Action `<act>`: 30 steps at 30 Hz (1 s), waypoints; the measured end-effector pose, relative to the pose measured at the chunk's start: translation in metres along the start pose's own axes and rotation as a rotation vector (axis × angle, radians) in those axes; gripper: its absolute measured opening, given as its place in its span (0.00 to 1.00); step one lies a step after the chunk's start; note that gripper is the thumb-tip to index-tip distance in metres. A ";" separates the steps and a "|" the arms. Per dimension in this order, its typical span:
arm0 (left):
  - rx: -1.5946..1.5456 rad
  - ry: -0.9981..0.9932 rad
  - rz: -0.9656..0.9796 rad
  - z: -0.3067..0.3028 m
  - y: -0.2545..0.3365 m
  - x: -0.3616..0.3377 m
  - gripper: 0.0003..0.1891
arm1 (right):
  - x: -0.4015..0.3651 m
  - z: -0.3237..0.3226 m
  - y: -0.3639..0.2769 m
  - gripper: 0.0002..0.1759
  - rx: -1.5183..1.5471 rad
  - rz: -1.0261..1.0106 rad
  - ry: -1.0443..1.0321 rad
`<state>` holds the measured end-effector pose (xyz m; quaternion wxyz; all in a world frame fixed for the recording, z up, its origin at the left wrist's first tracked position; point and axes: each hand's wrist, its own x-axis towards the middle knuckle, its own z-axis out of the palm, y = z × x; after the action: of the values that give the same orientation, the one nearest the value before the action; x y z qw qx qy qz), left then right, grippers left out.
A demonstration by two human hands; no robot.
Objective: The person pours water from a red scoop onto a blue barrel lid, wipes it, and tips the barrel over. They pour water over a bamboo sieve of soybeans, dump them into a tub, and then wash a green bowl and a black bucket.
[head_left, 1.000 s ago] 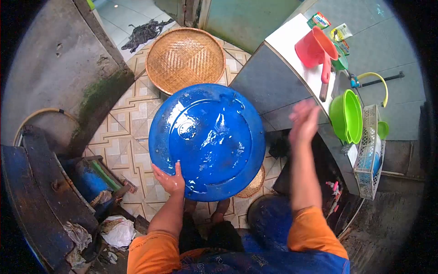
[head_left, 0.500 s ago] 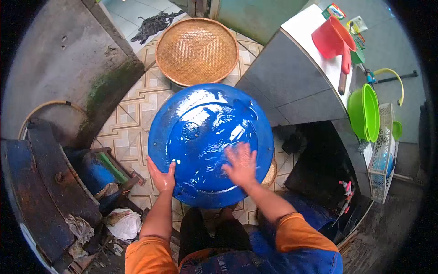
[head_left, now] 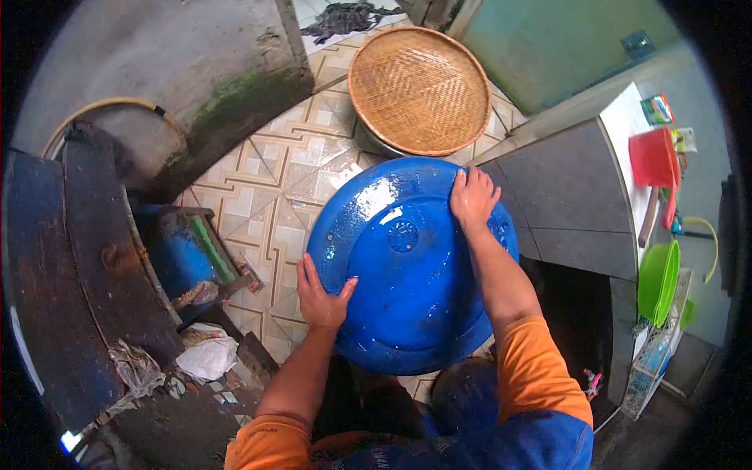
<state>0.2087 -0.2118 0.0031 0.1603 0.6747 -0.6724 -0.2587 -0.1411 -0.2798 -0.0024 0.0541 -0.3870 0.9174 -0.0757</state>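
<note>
A large round blue plastic basin (head_left: 415, 305) is tilted in front of me, its wet, shiny bottom turned up towards me. My left hand (head_left: 321, 301) grips its left edge, with the thumb on the surface and the fingers along the outside. Near the far right edge, my right hand (head_left: 474, 200) lies on the wet plastic with its fingers a little apart. Just beyond the basin is a round woven bamboo tray (head_left: 419, 90), resting on top of a container that is mostly hidden.
Weathered dark planks (head_left: 102, 258) and a crumpled white bag (head_left: 207, 356) are on the left. A tiled counter (head_left: 568, 188) on the right bears a red dipper (head_left: 654, 160), with a green basin (head_left: 658, 282) and a white rack (head_left: 658, 345) nearer. Patterned floor tiles (head_left: 270, 188) look wet.
My right hand has moved from the middle of the basin up to its far right edge. The view has turned left, so things appear further right. Less water shows on the basin.
</note>
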 end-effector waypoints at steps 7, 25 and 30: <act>-0.013 -0.023 -0.031 0.001 0.012 0.004 0.58 | -0.023 0.004 -0.059 0.28 -0.001 -0.562 0.117; -0.034 -0.011 -0.023 -0.002 -0.002 0.007 0.58 | -0.023 -0.019 -0.095 0.33 0.044 -0.480 0.018; -0.101 -0.036 -0.052 -0.005 -0.002 0.008 0.57 | -0.031 -0.039 0.075 0.43 -0.122 0.239 -0.049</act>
<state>0.2125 -0.2200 0.0053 0.1751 0.6783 -0.6435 -0.3085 -0.1782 -0.2022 0.0233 0.0617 -0.2793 0.9582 -0.0033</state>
